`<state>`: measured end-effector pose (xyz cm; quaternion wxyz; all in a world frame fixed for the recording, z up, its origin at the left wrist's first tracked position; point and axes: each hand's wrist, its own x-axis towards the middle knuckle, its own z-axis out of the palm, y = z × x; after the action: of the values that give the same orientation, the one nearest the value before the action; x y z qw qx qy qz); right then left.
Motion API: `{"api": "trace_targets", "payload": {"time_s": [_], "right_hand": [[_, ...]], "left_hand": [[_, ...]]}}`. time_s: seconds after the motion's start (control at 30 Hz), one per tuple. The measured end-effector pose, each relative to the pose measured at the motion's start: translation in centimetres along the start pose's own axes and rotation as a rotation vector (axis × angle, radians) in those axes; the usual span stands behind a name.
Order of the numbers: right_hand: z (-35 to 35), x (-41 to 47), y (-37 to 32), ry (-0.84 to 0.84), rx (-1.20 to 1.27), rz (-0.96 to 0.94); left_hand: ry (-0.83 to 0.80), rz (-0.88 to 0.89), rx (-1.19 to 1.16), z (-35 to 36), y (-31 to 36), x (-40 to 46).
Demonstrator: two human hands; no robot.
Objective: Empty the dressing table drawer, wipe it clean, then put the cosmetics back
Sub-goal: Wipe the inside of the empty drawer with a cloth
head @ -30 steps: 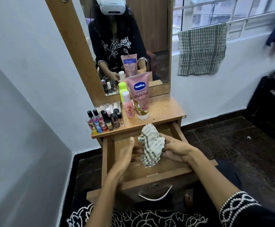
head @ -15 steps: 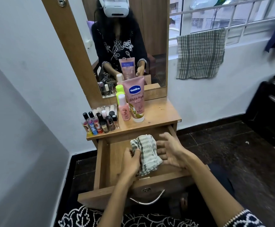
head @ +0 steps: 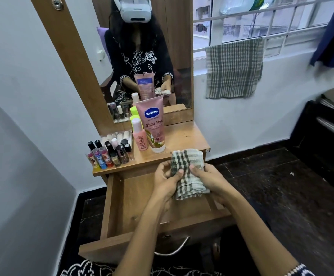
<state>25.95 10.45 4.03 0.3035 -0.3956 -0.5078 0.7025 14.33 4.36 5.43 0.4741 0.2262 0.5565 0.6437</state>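
Left fingers: curled round the left edge of the cloth [head: 188, 172], thumb tip pressed on its front
Right fingers: wrapped behind the cloth's right side, thumb on its front near the middle
Left hand [head: 165, 184]: grips the cloth over the open drawer [head: 134, 204], wrist toward the drawer's front
Right hand [head: 212, 181]: grips the cloth from the right, above the drawer's right wall
Cloth: bunched, white with dark green checks, held up between both hands, above the drawer's back right part and just in front of the tabletop's front edge
Drawer: pulled out, bare wood floor showing at left and centre, metal handle [head: 174, 250] on its front panel
Tabletop [head: 184, 138]: wooden, cosmetics crowded at its left half
Tube [head: 152, 124]: pink, standing cap down near the middle, toward the front
Bottle [head: 139, 137]: small, pink, white cap, just left of the tube and touching or nearly so
Green caps [head: 134, 114]: behind the bottle, by the mirror's lower edge
Nail polishes [head: 112, 152]: a cluster of small bottles at the front left corner
Mirror [head: 162, 56]: at the back edge, reflecting the person in a headset
Towel [head: 233, 68]: checked, hung on the window grille to the right
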Motion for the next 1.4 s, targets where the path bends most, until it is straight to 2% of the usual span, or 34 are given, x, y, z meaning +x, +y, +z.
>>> {"api": "trace_targets", "payload": {"time_s": [0.1,0.3,0.53,0.63,0.8,0.97,1.07,1.17,1.4], "right_hand": [[-0.8,1.1,-1.2,0.08,-0.062,-0.05],[-1.8,5.2,-5.0,0.115,-0.162,-0.091],[-1.8,9.9,-7.6,0.169,-0.352,-0.103],[-1.9,11.0,-7.8,0.207,-0.381,-0.116],[-1.9,13.0,-7.9,0.289,-0.402,-0.138],[-1.4,14.7,-8.2,0.399,-0.53,-0.196],[-1.0,15.6,-8.2,0.425,-0.637,-0.234],[-0.6,16.0,-7.7,0.409,-0.736,-0.281],[-0.3,16.6,-5.7,0.421,-0.862,-0.401]], "left_hand": [[-0.001,0.016,0.085,1.4,1.1,1.1],[-0.003,0.118,0.295,3.8,4.1,4.3],[0.15,0.299,0.549,6.1,5.1,7.9],[0.162,0.344,0.622,6.8,5.0,8.8],[0.202,0.394,0.717,7.6,4.5,10.6],[0.226,0.357,0.769,7.7,4.3,12.5],[0.213,0.349,0.791,7.5,3.9,13.5],[0.168,0.332,0.927,7.1,3.5,14.0],[0.083,0.429,1.154,6.9,2.3,14.5]]}}
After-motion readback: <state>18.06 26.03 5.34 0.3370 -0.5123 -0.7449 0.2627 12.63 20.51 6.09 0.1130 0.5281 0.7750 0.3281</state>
